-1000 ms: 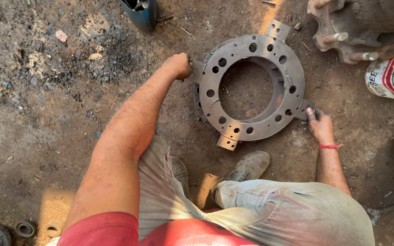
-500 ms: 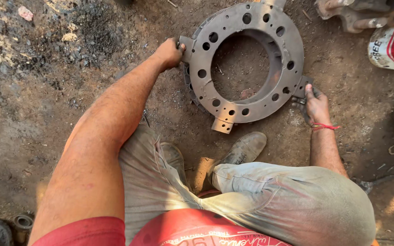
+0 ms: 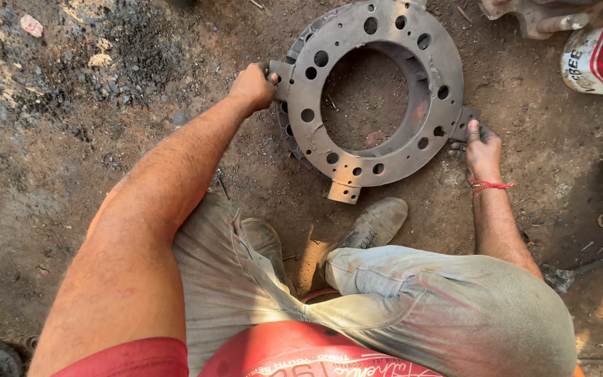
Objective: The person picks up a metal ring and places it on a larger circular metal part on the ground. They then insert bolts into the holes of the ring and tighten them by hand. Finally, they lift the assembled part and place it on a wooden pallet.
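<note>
**Both hands clamped on a heavy steel ring**

A large grey metal ring (image 3: 375, 91), flat-faced and drilled all round with round holes, lies on the bare dirt ground (image 3: 106, 160) in the far middle of the scene, just beyond the person's two dusty shoes (image 3: 375, 223). The ring has square lugs sticking out from its rim: one on the left, one on the right, and one on the near edge pointing toward the shoes. A thin crack-like line runs across its near-left face.

The left hand (image 3: 254, 85) is closed over the left lug, fingers wrapped round its edge, with the arm stretched out long from the near left. The right hand (image 3: 481, 148) grasps the right lug, thumb on top and fingers curled beneath it; a red thread band (image 3: 490, 185) sits on that wrist. The ring thus spans the gap between the two grips, its open centre showing soil beneath. Whether it rests fully on the ground or is tipped up slightly cannot be told.

At the far right edge lies a rounded white sack or can (image 3: 598, 59) with red and green stripes and dark lettering, partly cut off by the frame. Just left of it, at the far edge, is a rusty cast metal part (image 3: 546, 17). A patch of black ash darkens the far-left soil.
</note>
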